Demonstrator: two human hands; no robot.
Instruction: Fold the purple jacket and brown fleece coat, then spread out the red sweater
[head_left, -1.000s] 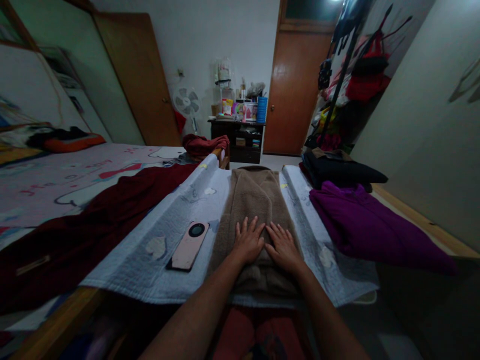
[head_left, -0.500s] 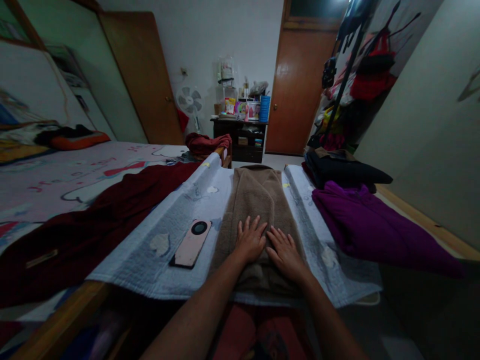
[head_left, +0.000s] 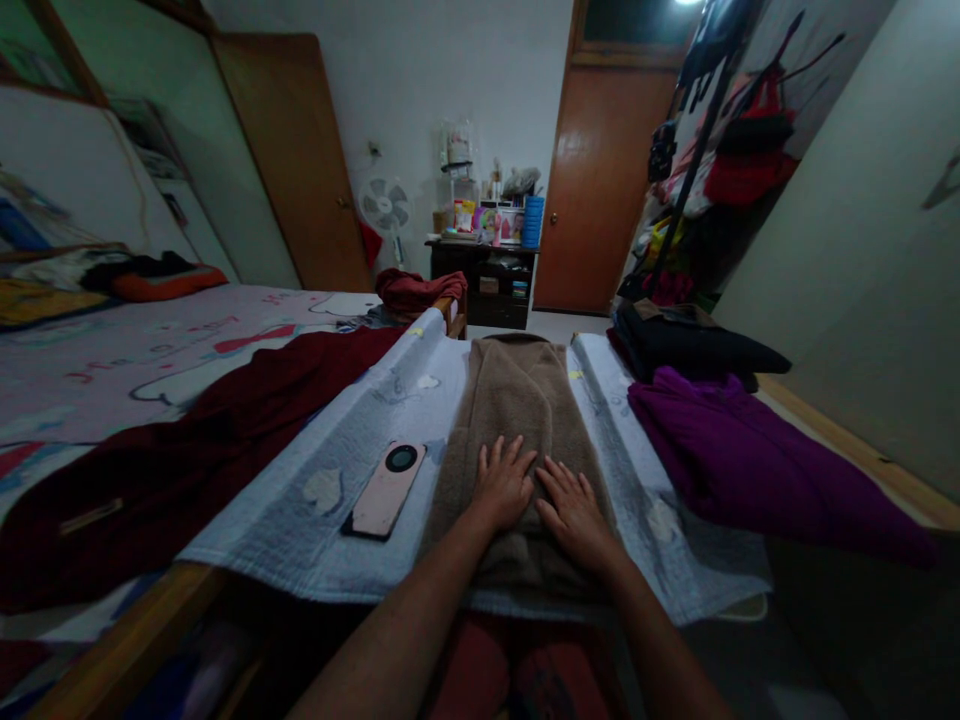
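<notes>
A brown fleecy garment (head_left: pixel 517 390), folded into a long narrow shape, lies lengthwise in front of me on a light blue-and-white quilted cloth (head_left: pixel 300 540). My left hand (head_left: pixel 504 484) rests flat on its lower middle, fingers spread. Beside it, my right hand (head_left: pixel 576 508) also lies flat on the fabric with fingers apart, the two hands nearly touching. Neither one grips anything. To the left of the garment, a pink phone (head_left: pixel 384 492) with a round black camera lies on the quilted cloth.
A purple folded garment (head_left: pixel 750 470) and a dark folded stack (head_left: pixel 694 340) sit on the right. Dark red clothing (head_left: pixel 210 440) is spread over the bed (head_left: pixel 180 345) at left. A fan (head_left: pixel 386 205) and a cluttered black cabinet (head_left: pixel 484 285) stand at the back.
The view has shifted very slightly, so everything sits a little lower and to the right. Both hands stay flat in the same place on the brown garment.
</notes>
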